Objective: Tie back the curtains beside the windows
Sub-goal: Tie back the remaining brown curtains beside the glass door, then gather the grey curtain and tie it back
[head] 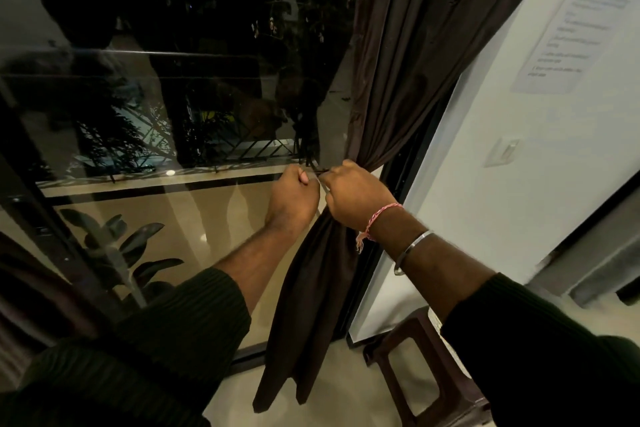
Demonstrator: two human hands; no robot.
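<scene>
A dark brown curtain (408, 45) hangs at the right side of a large glass window (156, 97) and is gathered into a narrow waist at mid-height. Below the waist its lower part (311, 305) falls loose to the floor. My left hand (292, 199) is fisted just left of the waist, pinching one end of a thin dark tie cord (320, 172). My right hand (353, 196) is closed against the gathered cloth, gripping the cord's other end. The two hands almost touch. Most of the cord is hidden by my fingers.
A white wall (502, 166) with a light switch (502, 152) and a printed sheet (568, 17) stands right of the curtain. A brown stool (426, 357) sits on the floor below my right arm. Another curtain's edge (31, 291) hangs at the left. A leafy plant (128, 253) shows in the glass.
</scene>
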